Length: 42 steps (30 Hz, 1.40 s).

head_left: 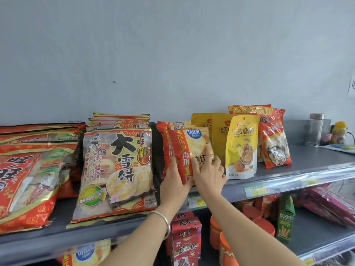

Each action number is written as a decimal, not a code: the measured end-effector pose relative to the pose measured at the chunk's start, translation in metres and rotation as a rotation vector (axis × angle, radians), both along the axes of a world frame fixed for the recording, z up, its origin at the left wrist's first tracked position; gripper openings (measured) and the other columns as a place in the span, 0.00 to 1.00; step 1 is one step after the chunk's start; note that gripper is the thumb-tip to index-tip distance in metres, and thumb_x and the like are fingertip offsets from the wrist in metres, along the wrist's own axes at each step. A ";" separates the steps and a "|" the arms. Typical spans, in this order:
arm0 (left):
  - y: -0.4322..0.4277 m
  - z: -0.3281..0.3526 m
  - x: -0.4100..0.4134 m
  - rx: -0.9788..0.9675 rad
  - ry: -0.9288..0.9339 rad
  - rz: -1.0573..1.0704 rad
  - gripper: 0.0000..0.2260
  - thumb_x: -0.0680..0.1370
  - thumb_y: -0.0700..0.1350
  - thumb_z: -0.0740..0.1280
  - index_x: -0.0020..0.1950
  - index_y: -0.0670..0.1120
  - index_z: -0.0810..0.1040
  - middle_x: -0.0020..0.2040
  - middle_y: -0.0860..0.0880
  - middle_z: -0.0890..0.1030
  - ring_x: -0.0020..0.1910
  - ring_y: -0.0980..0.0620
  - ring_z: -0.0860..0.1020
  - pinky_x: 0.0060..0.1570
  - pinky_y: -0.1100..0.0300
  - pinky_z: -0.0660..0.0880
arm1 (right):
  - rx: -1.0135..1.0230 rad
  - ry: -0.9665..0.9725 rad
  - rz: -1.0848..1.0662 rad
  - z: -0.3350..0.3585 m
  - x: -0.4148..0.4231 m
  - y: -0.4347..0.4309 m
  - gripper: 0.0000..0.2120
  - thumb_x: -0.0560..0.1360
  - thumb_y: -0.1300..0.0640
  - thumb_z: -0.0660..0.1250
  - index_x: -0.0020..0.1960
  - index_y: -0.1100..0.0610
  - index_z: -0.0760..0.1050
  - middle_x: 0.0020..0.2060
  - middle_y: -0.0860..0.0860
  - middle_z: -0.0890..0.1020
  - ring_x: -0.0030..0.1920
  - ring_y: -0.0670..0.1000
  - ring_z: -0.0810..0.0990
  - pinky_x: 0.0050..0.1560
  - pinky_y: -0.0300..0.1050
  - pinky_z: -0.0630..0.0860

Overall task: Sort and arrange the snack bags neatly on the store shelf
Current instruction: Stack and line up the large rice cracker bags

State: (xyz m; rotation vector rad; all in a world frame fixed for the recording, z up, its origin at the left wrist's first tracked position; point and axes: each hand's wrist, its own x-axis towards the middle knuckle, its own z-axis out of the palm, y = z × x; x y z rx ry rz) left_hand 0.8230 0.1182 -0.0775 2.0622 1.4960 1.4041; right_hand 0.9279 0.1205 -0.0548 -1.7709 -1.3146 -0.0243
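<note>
left hand: gripping, thumb up | right hand: fingers straight, spread, pressing | both arms reach forward

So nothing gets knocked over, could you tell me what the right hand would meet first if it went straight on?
The right hand presses the front red-and-yellow plastic crisp bag, so that bag comes first; the matching bags stand right behind it, though depth is unclear.

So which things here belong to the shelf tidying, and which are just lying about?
Part of the job: front chip bag, between the left hand and right hand; rice cracker bags; yellow walnut pouches; red bags at right; shelf.
Just lying about: clear jar; yellow figure; red boxes on the shelf below.
</note>
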 end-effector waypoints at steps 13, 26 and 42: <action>0.002 0.015 -0.019 0.101 -0.158 -0.142 0.34 0.79 0.44 0.63 0.77 0.48 0.45 0.73 0.45 0.59 0.72 0.50 0.59 0.72 0.53 0.59 | 0.187 -0.058 -0.055 0.018 -0.021 0.003 0.26 0.77 0.39 0.54 0.74 0.43 0.58 0.75 0.53 0.59 0.73 0.57 0.57 0.68 0.60 0.56; 0.085 0.152 -0.068 0.280 0.164 0.003 0.16 0.80 0.44 0.59 0.68 0.47 0.70 0.68 0.48 0.70 0.68 0.51 0.66 0.63 0.62 0.60 | -0.047 -0.446 0.334 0.170 -0.022 0.111 0.18 0.80 0.59 0.53 0.67 0.51 0.71 0.62 0.53 0.77 0.63 0.56 0.72 0.56 0.53 0.75; 0.165 0.171 -0.079 -0.054 0.711 0.304 0.10 0.79 0.53 0.60 0.57 0.57 0.78 0.56 0.57 0.78 0.61 0.52 0.72 0.65 0.44 0.55 | -0.402 -0.813 0.512 0.178 -0.044 0.248 0.02 0.76 0.64 0.62 0.46 0.59 0.70 0.53 0.57 0.79 0.50 0.57 0.76 0.53 0.50 0.75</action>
